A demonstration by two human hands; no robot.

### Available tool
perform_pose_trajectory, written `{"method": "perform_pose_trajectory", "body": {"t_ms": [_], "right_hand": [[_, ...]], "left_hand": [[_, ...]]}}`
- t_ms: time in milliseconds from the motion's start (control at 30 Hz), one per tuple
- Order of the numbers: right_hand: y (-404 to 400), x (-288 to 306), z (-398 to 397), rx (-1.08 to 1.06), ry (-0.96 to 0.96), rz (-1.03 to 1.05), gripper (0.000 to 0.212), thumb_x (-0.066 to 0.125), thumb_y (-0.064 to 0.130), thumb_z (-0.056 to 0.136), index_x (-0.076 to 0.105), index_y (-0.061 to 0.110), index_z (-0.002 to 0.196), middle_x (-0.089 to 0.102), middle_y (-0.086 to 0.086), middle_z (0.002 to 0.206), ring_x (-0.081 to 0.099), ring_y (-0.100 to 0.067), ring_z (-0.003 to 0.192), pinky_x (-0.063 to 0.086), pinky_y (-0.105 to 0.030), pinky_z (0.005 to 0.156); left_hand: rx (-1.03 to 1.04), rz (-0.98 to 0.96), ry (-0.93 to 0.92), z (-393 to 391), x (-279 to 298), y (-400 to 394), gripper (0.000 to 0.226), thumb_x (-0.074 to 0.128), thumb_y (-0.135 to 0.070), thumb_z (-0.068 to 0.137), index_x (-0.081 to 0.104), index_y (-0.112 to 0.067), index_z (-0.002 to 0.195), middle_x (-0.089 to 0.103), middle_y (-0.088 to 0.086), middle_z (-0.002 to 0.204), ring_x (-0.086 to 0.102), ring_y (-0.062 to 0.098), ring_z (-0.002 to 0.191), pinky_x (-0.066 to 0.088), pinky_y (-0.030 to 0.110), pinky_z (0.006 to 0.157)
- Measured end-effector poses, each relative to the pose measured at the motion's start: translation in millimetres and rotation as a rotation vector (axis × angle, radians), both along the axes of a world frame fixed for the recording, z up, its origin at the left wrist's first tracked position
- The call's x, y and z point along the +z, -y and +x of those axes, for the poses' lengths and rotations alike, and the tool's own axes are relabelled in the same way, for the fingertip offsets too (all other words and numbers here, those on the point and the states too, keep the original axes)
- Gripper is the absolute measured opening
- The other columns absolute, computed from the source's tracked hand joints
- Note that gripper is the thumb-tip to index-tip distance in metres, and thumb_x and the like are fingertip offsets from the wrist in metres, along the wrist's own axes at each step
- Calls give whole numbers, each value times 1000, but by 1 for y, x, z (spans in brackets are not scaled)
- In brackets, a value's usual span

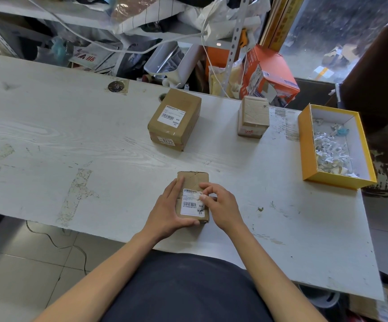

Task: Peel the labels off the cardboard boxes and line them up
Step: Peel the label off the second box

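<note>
A small brown cardboard box (192,180) lies near the table's front edge with a white barcode label (190,203) on top. My left hand (168,212) grips the box along its left side and near corner. My right hand (221,205) rests on the box's right side, fingertips pinched at the label's upper right edge. A larger brown box (175,118) with a white label (171,116) and a "0275" sticker stands farther back. To its right stands a small box (253,117) whose top is scuffed pale, with no label on it.
A yellow tray (306,147) holding several torn paper scraps sits at the table's right. The white table (72,135) ends close to my body. Cluttered shelves, cables and an orange carton (269,73) crowd the far side. A brown chair stands at the far right.
</note>
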State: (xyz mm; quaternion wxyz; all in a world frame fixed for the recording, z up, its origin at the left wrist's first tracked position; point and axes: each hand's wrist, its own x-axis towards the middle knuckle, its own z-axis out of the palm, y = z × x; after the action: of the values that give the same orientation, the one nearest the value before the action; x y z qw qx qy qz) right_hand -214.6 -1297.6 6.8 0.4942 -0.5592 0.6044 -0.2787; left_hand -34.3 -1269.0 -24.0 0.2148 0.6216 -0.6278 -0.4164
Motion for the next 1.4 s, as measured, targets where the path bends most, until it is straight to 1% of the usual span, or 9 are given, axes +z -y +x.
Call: {"method": "perform_pose_trajectory", "body": {"t_ms": [133, 333, 467, 567, 667, 833, 1067, 1233, 1400], "right_hand": [[0, 1, 0, -4, 15, 5, 19, 60, 9, 90, 58, 20, 75, 62, 14, 116, 62, -9, 99, 54, -22, 75], [-1, 2, 0, -3, 36, 6, 21, 59, 8, 91, 57, 21, 74, 62, 13, 116, 62, -9, 98, 52, -14, 68], [-1, 2, 0, 1, 23, 1, 20, 59, 8, 91, 57, 20, 75, 62, 13, 118, 62, -10, 99, 53, -18, 72], [-1, 2, -1, -4, 35, 5, 19, 59, 8, 91, 58, 19, 75, 62, 13, 117, 62, -8, 98, 53, -16, 70], [-1, 1, -1, -2, 31, 8, 18, 58, 9, 91, 58, 18, 76, 62, 14, 117, 62, -8, 99, 55, -20, 73], [-1, 2, -1, -4, 32, 11, 18, 58, 8, 91, 59, 17, 76, 61, 14, 116, 61, -5, 98, 53, -15, 70], [-1, 3, -1, -6, 38, 17, 18, 58, 8, 91, 59, 18, 76, 62, 13, 119, 60, -5, 99, 54, -17, 74], [-3, 3, -1, -8, 35, 22, 17, 58, 8, 92, 59, 17, 77, 61, 13, 119, 61, -10, 102, 55, -19, 74], [-2, 3, -1, -8, 37, 25, 17, 57, 8, 92, 59, 16, 78, 61, 11, 121, 62, -8, 99, 55, -18, 72]], "left_hand": [[-3, 0, 18, 0, 1, 0, 128, 81, -65, 52, 2, -48, 152, 16, -15, 161, 24, 6, 145, 35, 37, 114], [-14, -7, 52, 0, 2, 1, 128, 80, -67, 53, 0, -49, 151, 15, -15, 161, 22, 6, 146, 38, 40, 112], [-12, -8, 74, 0, 4, 1, 128, 77, -68, 51, -1, -49, 151, 15, -16, 161, 25, 7, 145, 41, 42, 110], [-11, -10, 84, 0, 6, 1, 129, 76, -68, 50, -1, -48, 152, 16, -16, 160, 27, 7, 143, 43, 42, 107], [-15, -13, 93, 0, 7, 1, 128, 76, -68, 50, 0, -48, 152, 16, -16, 160, 27, 7, 143, 45, 42, 106], [-25, -18, 115, 0, 9, 1, 129, 73, -71, 51, -1, -45, 153, 16, -15, 161, 27, 8, 144, 46, 41, 104], [-31, -22, 140, 0, 10, 1, 128, 72, -72, 51, 0, -44, 153, 15, -14, 161, 27, 8, 144, 46, 40, 103], [-30, -15, 150, 0, 9, 1, 128, 72, -72, 50, -1, -45, 153, 15, -14, 161, 28, 9, 144, 47, 41, 103], [-26, -17, 145, 0, 9, 0, 128, 73, -71, 51, -2, -47, 152, 15, -15, 161, 28, 9, 144, 47, 41, 102]]}}
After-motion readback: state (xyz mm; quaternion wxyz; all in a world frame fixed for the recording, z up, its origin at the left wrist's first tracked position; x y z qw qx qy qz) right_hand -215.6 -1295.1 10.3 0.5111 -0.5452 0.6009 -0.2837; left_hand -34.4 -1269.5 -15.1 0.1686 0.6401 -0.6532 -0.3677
